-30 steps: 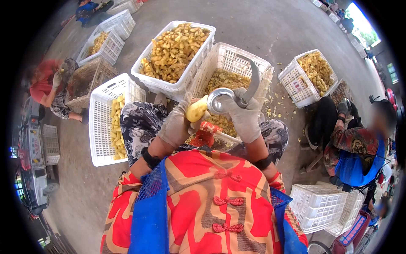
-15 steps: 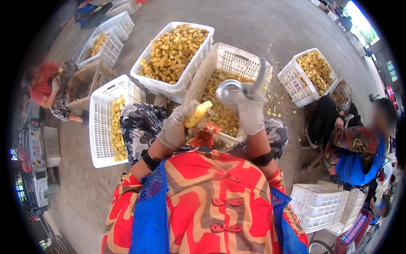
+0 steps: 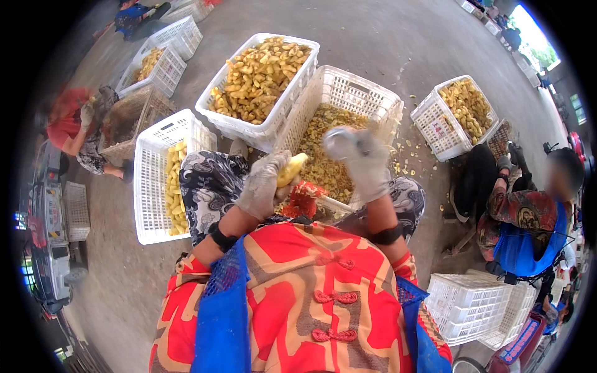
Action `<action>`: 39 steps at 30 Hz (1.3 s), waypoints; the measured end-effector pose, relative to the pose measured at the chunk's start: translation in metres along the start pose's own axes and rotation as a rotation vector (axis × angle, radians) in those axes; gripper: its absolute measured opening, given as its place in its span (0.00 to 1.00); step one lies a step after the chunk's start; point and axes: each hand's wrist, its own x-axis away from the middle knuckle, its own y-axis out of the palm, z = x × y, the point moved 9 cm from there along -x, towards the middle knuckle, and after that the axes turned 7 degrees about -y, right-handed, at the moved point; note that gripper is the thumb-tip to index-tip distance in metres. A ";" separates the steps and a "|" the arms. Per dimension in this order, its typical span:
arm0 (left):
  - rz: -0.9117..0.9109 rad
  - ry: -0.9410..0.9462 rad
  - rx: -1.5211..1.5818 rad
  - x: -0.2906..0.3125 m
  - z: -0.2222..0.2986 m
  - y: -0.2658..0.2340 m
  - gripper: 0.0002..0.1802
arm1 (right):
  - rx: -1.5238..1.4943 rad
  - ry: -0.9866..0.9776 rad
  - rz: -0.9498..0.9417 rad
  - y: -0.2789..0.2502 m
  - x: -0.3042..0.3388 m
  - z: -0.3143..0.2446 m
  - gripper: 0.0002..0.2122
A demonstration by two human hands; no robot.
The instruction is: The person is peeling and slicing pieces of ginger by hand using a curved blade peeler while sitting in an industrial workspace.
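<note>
Gripping a pale yellow peeled fruit piece [image 3: 291, 169], the gloved left hand [image 3: 263, 184] is curled firmly around its lower end, tip poking up past the fingers. Just beside it, the gloved right hand [image 3: 360, 160] is blurred; closed round something, though what I cannot tell. Best keep that fruit steady over the white crate of peelings [image 3: 348, 102] just beyond the grip. A fuller crate of yellow pieces [image 3: 261, 71] sits further off, left.
</note>
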 end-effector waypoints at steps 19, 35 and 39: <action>-0.177 0.158 -0.091 0.005 0.008 0.017 0.14 | 0.095 0.058 -0.203 0.046 0.024 -0.038 0.04; -0.213 -0.004 0.154 -0.006 0.003 0.010 0.26 | -0.233 0.215 0.125 0.007 0.009 -0.003 0.03; -0.322 0.060 0.114 -0.005 0.002 0.026 0.27 | -0.193 0.266 0.003 0.036 0.021 -0.004 0.04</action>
